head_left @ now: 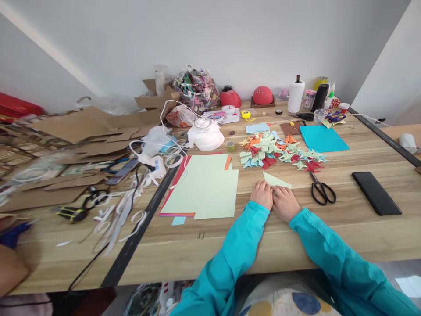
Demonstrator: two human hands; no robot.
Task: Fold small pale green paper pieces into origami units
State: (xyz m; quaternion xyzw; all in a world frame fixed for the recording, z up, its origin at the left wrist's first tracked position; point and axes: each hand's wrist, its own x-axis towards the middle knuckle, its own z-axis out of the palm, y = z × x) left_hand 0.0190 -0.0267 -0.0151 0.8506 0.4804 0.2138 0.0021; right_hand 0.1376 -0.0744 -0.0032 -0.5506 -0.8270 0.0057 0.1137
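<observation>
A small pale green sheet of paper (277,180), folded to a triangle, lies on the wooden table under my fingers. My left hand (262,194) presses its lower left part with fingers closed together. Beside it, touching, my right hand (285,202) pinches the lower edge. The fingertips partly hide the fold. Just beyond lies a pile of folded paper cranes (263,149) in green, orange, red and blue. Black-handled scissors (322,192) rest right of my right hand. Left of my left hand are large pale green sheets (210,188) over red and orange ones.
A black phone (376,193) lies at the right, and a turquoise sheet (324,138) behind it. A white lamp (206,135) with a cable stands at the back. Cardboard (85,125), paper strips and a tape measure (71,213) crowd the left, where another person's arm (11,270) shows.
</observation>
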